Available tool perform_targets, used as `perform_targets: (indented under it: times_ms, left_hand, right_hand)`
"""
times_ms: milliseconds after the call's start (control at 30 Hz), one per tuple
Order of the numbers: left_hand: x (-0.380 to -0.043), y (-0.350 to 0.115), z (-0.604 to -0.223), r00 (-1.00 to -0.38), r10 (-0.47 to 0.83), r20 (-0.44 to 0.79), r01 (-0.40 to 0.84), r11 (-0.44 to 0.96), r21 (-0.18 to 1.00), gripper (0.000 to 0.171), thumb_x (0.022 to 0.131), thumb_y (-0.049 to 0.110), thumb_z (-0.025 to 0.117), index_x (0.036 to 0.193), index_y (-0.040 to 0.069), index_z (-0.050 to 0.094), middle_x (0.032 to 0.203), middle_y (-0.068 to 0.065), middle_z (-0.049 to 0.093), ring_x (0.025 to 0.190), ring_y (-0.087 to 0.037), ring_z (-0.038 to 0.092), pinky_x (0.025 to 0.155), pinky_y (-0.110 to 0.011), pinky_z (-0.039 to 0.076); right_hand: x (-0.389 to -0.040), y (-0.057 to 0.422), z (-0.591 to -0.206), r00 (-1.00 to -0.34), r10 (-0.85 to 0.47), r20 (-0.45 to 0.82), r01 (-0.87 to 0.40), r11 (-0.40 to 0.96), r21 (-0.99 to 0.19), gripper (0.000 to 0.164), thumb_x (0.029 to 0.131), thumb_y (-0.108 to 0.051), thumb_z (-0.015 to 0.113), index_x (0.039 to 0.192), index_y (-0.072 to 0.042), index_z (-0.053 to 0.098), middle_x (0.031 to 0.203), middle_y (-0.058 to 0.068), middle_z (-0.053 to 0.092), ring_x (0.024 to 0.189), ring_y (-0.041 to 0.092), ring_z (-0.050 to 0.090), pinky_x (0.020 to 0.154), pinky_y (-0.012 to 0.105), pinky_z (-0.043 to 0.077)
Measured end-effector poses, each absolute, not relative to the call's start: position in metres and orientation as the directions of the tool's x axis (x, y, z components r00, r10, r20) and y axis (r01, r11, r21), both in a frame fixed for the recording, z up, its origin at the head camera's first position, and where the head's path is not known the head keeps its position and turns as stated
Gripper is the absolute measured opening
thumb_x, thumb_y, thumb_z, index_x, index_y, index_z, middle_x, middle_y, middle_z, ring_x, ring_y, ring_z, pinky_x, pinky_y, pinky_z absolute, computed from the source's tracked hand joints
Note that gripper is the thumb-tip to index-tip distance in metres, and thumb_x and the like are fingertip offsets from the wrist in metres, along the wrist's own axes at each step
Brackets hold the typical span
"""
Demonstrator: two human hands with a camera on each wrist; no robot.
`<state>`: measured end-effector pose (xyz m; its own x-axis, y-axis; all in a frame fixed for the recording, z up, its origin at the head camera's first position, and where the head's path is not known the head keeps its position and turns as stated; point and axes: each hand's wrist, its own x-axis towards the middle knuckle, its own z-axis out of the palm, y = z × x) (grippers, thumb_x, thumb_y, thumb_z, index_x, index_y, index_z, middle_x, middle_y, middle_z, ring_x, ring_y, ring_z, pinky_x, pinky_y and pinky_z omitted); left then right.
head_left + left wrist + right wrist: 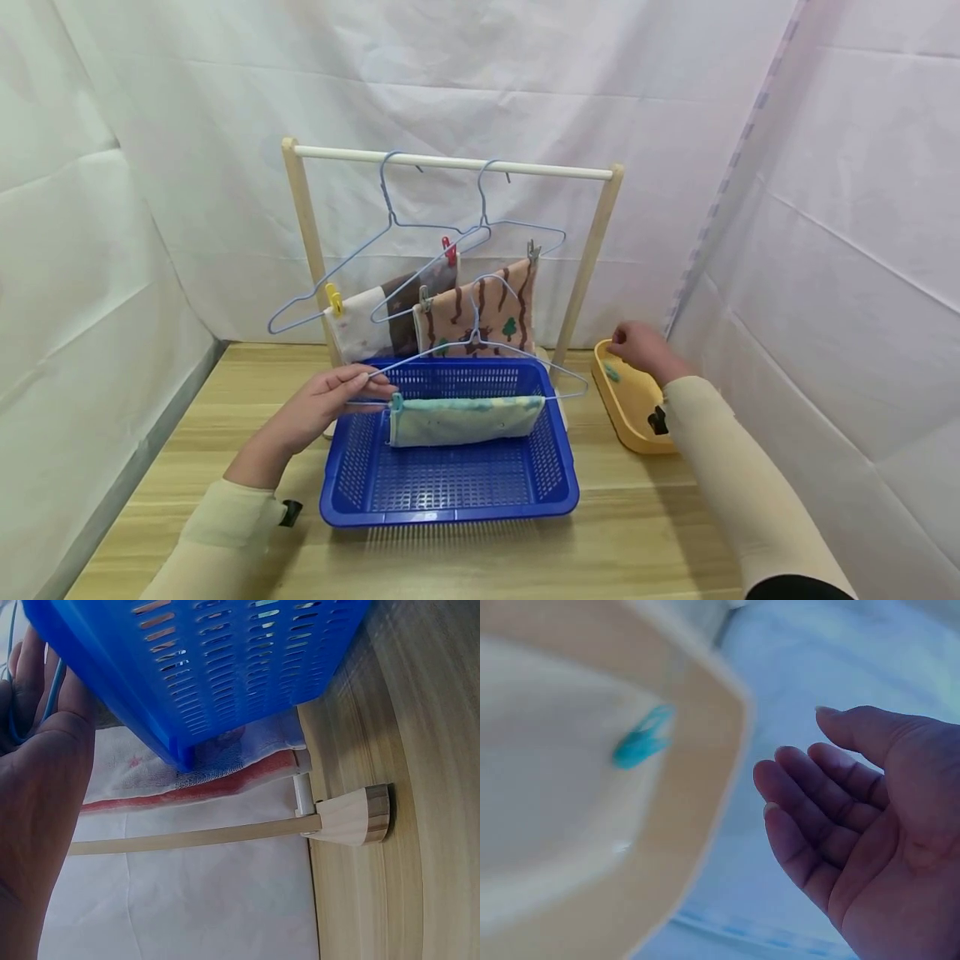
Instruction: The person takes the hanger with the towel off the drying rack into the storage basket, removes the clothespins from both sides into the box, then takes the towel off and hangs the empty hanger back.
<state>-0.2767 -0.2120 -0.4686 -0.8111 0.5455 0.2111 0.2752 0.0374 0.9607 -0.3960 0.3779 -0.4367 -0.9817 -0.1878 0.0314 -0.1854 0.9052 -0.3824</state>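
My left hand point(330, 402) holds a blue wire hanger point(427, 353) by its left end, over the blue basket point(450, 518). A small pale green and yellow towel point(465, 422) hangs folded over its lower bar, with a teal clothespin point(397, 402) at the towel's left corner. In the left wrist view, the hanger wire point(54, 690) passes between the fingers. My right hand point(647, 348) is above the far end of a yellow tray point(611, 408), holding nothing, its fingers loosely bent in the right wrist view. Inside the tray lies a teal clothespin point(641, 740).
Behind the basket stands a wooden rack with a white rod point(450, 161). Two more blue hangers on it carry a white and dark towel point(367, 321), held by yellow and red clothespins, and a brown patterned towel point(480, 304), held by grey ones. White cloth walls enclose the wooden table point(187, 467).
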Motion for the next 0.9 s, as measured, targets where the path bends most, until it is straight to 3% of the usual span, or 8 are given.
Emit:
perform_targets:
  times_ms: [133,233,367,567,767,900]
  left_hand:
    - [-0.277,-0.212,-0.467,-0.813,0.542,0.214,0.280,0.041,0.959,0.041,0.123,0.022,0.039,0.139,-0.004,0.067,0.138,-0.025,0.073,0.130,-0.042,0.071,0.104,-0.041,0.063]
    - [-0.276,-0.212,-0.465,-0.815,0.539,0.212,0.282,0.049,0.958,0.041,0.123,0.023,0.039,0.139,-0.003,0.067,0.139,-0.024,0.073,0.128,-0.035,0.073,0.104,-0.041,0.063]
    - [-0.275,-0.211,-0.463,-0.821,0.532,0.207,0.279,0.058,0.959,0.041,0.123,0.024,0.039,0.139,-0.002,0.068,0.139,-0.023,0.073,0.126,-0.027,0.075,0.104,-0.041,0.063]
    - [-0.275,-0.211,-0.462,-0.823,0.530,0.207,0.279,0.059,0.958,0.042,0.124,0.024,0.039,0.139,-0.003,0.067,0.139,-0.023,0.073,0.125,-0.025,0.075,0.105,-0.043,0.063]
    - [-0.275,-0.211,-0.462,-0.816,0.534,0.221,0.286,0.040,0.958,0.041,0.123,0.022,0.039,0.139,-0.004,0.067,0.139,-0.024,0.073,0.126,-0.024,0.075,0.104,-0.039,0.063]
    - [-0.275,-0.211,-0.461,-0.819,0.531,0.218,0.284,0.045,0.958,0.041,0.124,0.023,0.039,0.139,-0.003,0.067,0.139,-0.024,0.073,0.126,-0.025,0.075,0.104,-0.039,0.063]
  right_hand:
    - [-0.379,0.366,-0.415,-0.980,-0.180,0.088,-0.200,0.890,-0.409,0.021,0.109,-0.017,0.072,0.099,0.001,0.070,0.087,0.012,0.069,0.076,0.025,0.063,0.067,0.039,0.054]
    - [-0.362,0.351,-0.399,-0.981,-0.148,0.123,-0.187,0.882,-0.433,0.022,0.111,-0.022,0.069,0.105,-0.001,0.071,0.092,0.012,0.070,0.080,0.026,0.062,0.070,0.040,0.055]
    - [-0.330,0.318,-0.381,-0.962,-0.145,0.232,-0.240,0.856,-0.459,0.021,0.113,-0.025,0.066,0.106,-0.005,0.072,0.090,0.010,0.070,0.075,0.026,0.061,0.064,0.040,0.054]
    - [-0.284,0.255,-0.364,-0.825,-0.312,0.472,-0.496,0.799,-0.340,0.016,0.110,-0.017,0.072,0.096,-0.009,0.074,0.078,0.001,0.069,0.065,0.019,0.058,0.058,0.036,0.053]
    - [-0.260,0.206,-0.363,-0.773,-0.486,0.408,-0.623,0.704,-0.342,0.006,0.108,-0.018,0.076,0.104,-0.015,0.072,0.088,-0.006,0.069,0.074,0.010,0.062,0.064,0.031,0.058]
    - [-0.256,0.182,-0.367,-0.738,-0.578,0.350,-0.675,0.653,-0.345,0.012,0.107,-0.019,0.078,0.115,-0.014,0.069,0.099,-0.005,0.070,0.086,0.010,0.066,0.073,0.031,0.061]
